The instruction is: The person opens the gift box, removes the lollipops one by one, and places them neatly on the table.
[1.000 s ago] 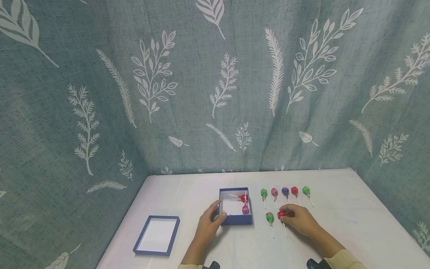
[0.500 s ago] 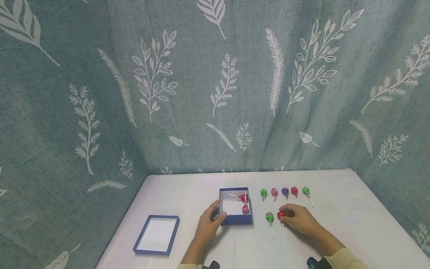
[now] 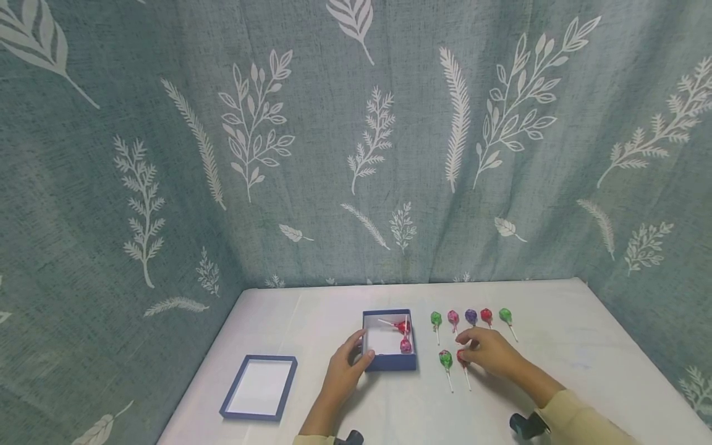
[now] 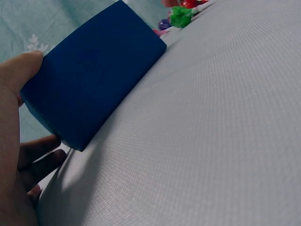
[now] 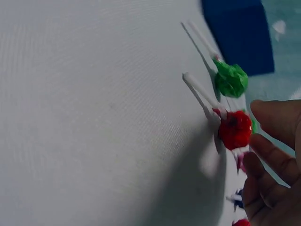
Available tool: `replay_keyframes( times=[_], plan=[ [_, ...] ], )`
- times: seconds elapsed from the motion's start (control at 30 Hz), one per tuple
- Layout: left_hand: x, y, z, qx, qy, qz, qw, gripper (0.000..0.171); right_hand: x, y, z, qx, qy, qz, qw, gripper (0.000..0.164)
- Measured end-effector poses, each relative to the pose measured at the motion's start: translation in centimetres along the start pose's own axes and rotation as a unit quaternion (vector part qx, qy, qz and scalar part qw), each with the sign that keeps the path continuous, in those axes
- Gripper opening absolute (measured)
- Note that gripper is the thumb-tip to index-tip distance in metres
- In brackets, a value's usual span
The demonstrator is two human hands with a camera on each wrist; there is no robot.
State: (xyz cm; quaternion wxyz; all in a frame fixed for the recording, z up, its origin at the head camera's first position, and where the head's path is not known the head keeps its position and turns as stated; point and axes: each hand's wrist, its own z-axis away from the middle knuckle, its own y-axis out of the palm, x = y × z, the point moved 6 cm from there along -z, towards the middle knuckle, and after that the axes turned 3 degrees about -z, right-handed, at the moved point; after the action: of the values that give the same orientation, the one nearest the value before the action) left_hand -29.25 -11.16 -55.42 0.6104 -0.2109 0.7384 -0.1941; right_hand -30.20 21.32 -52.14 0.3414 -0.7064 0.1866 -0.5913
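In the head view, the red lollipop (image 5: 235, 130) lies on the white desk (image 3: 584, 346), near 4 o'clock from the blue box (image 3: 392, 363), its stick pointing close to 6 o'clock. The right hand (image 3: 488, 353) is right at the candy end. Its thumb and fingers are bent a little, with a gap between them, and I can't see a firm pinch. The left hand (image 3: 342, 371) holds the blue box at its 8 to 9 o'clock side. Inside, a pink lollipop (image 3: 406, 346) and another red pop (image 3: 402, 327) lie near the 3 o'clock wall. A green lollipop (image 3: 445, 360) is just beside the red lollipop at 9 o'clock, and a row of 5 lollipops (image 3: 471, 316) runs from 11 to 2 o'clock. The lid (image 3: 251, 416) lies at 8 o'clock from the blue box. The red lollipop should be very light, with a hard, round top. Its shiny wrapper may be slippery, and the thin stick might bend if pushed hard. The best hold looks like the 2 sides of the ball, using 1 thumb and 1 finger, gently.
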Motion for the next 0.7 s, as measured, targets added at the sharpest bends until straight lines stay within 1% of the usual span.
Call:
replay_keyframes(
  times=[0.2,0.3,0.47,0.63,0.7],
  plan=[
    [0.1,-0.1,0.0,-0.001,-0.016,-0.005,0.9999,0.054,1.8,0.5,-1.2,0.021,-0.047,0.057,0.997,0.020],
    [0.1,-0.1,0.0,-0.002,-0.015,-0.006,0.9999,0.055,3.0,0.8,-1.9,0.030,-0.062,0.079,0.995,0.020],
    [0.1,-0.1,-0.1,0.001,-0.015,-0.004,0.9999,0.056,5.6,1.4,-3.0,0.053,-0.074,0.102,0.991,0.021],
    [0.2,0.0,-0.2,0.003,-0.011,0.000,0.9999,0.055,8.8,2.1,-4.0,0.072,-0.120,0.108,0.984,0.022],
    [0.3,0.0,-0.1,0.005,-0.009,0.002,0.9999,0.055,9.8,2.6,-4.4,0.079,-0.137,0.122,0.980,0.022]
  ],
)
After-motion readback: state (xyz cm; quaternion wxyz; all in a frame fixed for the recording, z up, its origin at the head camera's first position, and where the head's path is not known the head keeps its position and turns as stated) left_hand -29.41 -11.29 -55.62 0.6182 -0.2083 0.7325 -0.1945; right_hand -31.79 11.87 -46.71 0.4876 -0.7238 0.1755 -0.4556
